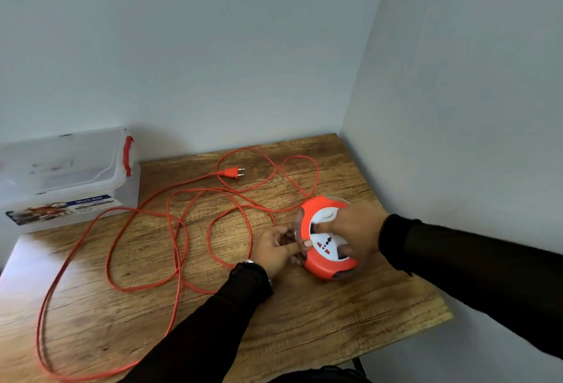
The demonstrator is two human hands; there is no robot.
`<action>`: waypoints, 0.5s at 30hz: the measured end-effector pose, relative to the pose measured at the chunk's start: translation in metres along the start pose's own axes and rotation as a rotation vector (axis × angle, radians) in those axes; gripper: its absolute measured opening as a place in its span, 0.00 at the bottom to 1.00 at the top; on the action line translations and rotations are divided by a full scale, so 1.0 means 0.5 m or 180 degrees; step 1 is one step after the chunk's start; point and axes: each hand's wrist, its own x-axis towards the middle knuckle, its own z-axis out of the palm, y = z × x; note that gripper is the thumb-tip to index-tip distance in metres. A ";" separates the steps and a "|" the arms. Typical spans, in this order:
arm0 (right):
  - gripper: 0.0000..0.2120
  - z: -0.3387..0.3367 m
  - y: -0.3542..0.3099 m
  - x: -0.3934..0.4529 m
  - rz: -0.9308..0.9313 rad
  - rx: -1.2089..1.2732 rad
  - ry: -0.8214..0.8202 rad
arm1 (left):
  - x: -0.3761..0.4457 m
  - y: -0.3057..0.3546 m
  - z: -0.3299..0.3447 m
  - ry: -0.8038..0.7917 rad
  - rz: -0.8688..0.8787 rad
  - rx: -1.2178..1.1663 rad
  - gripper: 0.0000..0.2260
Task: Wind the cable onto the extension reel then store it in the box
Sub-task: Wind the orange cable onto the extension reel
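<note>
Two hands are gripping one extension reel (327, 239) lying near the tabletop's (304, 321) right edge: left hand (278, 248) pinching its rim, right hand (356, 230) covering its face. One cable (176, 242) is sprawling loose, its plug (233, 172) lying farther back. One closed box (70, 175) is sitting far left, partly cut off.

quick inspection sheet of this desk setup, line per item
surface: wooden table set in a wall corner, grain bare where nothing lies
job's things: round orange and white extension reel near the right edge; clear plastic storage box with orange latch at far left, lid on
clutter: nothing seen
grippers: left hand at the reel's left side, fingers on its rim; right hand on top of the reel
cables: orange cable lies in loose loops across the table, mostly unwound; its two-pin plug rests free near the back
surroundings: plain pale walls behind and to the right
</note>
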 end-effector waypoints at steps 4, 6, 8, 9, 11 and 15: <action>0.32 0.035 -0.031 -0.005 0.0886 0.0803 0.0313 | 0.003 -0.002 0.002 0.0020 -0.0013 -0.0040 0.07; 0.32 0.042 -0.050 -0.001 0.1366 0.1291 0.0413 | 0.003 -0.003 0.002 0.0036 -0.0022 -0.0061 0.07; 0.33 0.047 -0.069 0.004 0.1909 0.1894 0.0512 | 0.002 -0.003 0.003 0.0038 -0.0016 -0.0070 0.07; 0.34 0.047 -0.076 0.007 0.2155 0.2223 0.0519 | 0.001 -0.003 0.003 0.0036 0.0004 -0.0071 0.07; 0.37 0.042 -0.082 0.011 0.2447 0.2783 0.0414 | 0.000 -0.004 0.003 0.0043 0.0043 -0.0067 0.09; 0.33 0.028 -0.063 0.009 0.2532 0.4138 0.0021 | -0.002 -0.004 0.002 0.0010 0.0102 -0.0011 0.07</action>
